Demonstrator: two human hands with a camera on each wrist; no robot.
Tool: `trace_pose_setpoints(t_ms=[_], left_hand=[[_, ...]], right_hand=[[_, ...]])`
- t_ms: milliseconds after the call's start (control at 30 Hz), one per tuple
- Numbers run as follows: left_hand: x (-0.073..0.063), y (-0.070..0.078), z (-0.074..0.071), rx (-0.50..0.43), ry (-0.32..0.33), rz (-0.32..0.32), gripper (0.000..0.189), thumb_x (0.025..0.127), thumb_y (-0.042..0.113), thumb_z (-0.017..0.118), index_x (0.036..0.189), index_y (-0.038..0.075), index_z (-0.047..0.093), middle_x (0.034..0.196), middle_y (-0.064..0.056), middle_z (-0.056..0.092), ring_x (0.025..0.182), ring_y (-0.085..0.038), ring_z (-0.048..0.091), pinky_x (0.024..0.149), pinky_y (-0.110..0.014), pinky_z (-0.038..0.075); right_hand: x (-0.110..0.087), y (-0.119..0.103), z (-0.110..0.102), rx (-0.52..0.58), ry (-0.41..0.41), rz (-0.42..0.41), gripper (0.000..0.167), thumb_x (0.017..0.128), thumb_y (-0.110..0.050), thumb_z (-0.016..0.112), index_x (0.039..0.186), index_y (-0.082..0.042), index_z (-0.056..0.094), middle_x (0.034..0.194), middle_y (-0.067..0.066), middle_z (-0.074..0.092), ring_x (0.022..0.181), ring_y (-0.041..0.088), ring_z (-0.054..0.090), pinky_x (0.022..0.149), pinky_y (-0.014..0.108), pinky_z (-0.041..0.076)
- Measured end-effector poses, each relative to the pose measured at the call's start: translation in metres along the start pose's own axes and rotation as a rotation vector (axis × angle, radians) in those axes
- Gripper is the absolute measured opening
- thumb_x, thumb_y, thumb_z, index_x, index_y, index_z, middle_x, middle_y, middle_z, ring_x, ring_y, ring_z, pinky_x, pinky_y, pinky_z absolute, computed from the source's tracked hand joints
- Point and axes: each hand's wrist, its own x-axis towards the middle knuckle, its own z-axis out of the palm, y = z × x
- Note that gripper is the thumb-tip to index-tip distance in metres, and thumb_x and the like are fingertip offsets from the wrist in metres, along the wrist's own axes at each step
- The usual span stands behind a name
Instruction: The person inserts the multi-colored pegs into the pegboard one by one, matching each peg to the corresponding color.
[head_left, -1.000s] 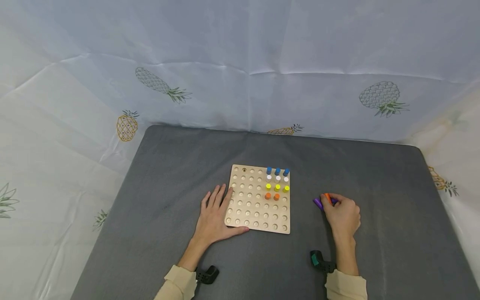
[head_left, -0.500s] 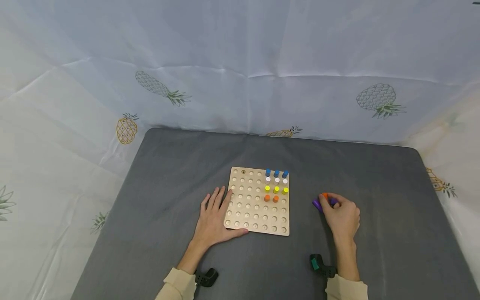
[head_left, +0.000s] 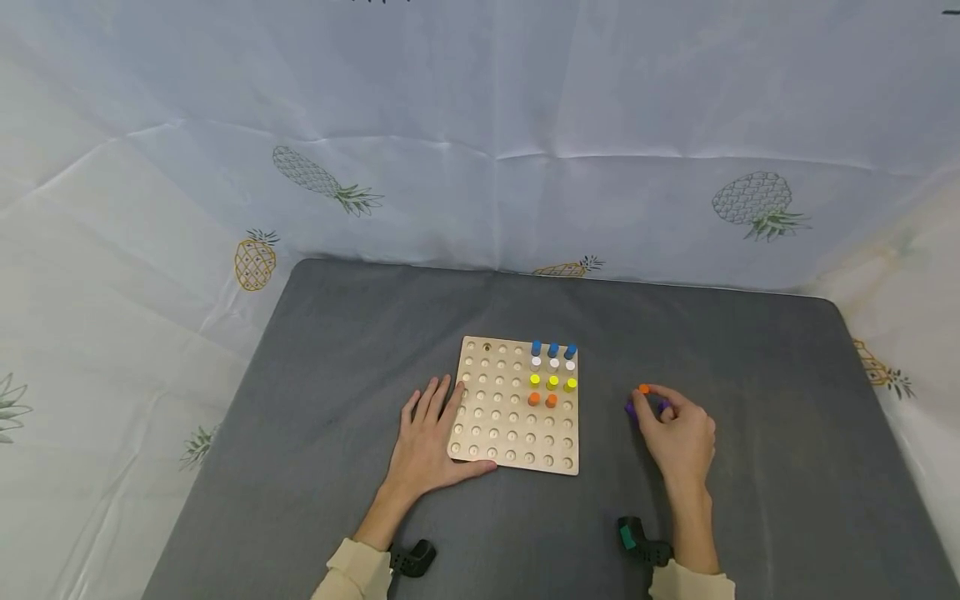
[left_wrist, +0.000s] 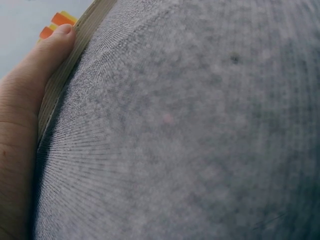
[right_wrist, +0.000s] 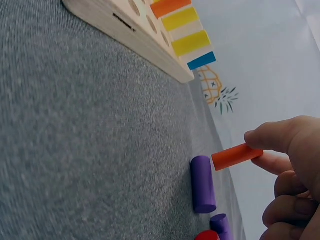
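Grey cloth (head_left: 360, 333) underneath, the outspread left hand (head_left: 423, 442) touches the pegboard (head_left: 487, 422) to its right, 11 pegs (head_left: 552, 382) standing, many holes (head_left: 512, 435) unfilled, while the right hand (head_left: 681, 437) pinches an orange peg (right_wrist: 232, 157), loose purple pegs (right_wrist: 202, 185) near it!

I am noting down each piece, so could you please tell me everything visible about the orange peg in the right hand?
The orange peg is a plain, smooth-looking, flat-ended cylinder; whether it is wood or plastic, I cannot tell. The right hand pinches it near one end, leaving the other end free, and it seems roughly upright. It is right of the board, close to a purple peg; whether they touch is unclear.
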Motion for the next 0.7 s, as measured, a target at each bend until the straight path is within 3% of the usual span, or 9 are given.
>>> trace_pose_setpoints(t_ms=[267,700], left_hand=[[0.0,0.0,0.0,-0.004,0.007,0.0,0.129,0.062,0.084,0.073,0.163,0.017,0.029,0.166,-0.013,0.036,0.155,-0.033,0.033,0.124,-0.055,0.023],[0.0,-0.001,0.001,0.003,0.014,0.001,0.129,0.062,0.086,0.071,0.163,0.018,0.029,0.165,-0.012,0.037,0.155,-0.032,0.033,0.124,-0.055,0.024]], right_hand=[[-0.004,-0.006,0.004,0.048,0.013,-0.103,0.024,0.089,-0.023,0.079,0.107,-0.007,0.08,0.045,-0.012,0.025,0.038,-0.001,0.014,0.04,0.016,0.01],[-0.011,-0.023,0.011,0.138,-0.024,-0.157,0.021,0.087,-0.015,0.081,0.105,-0.004,0.08,0.047,-0.007,0.028,0.04,-0.006,0.016,0.037,0.018,0.016]])
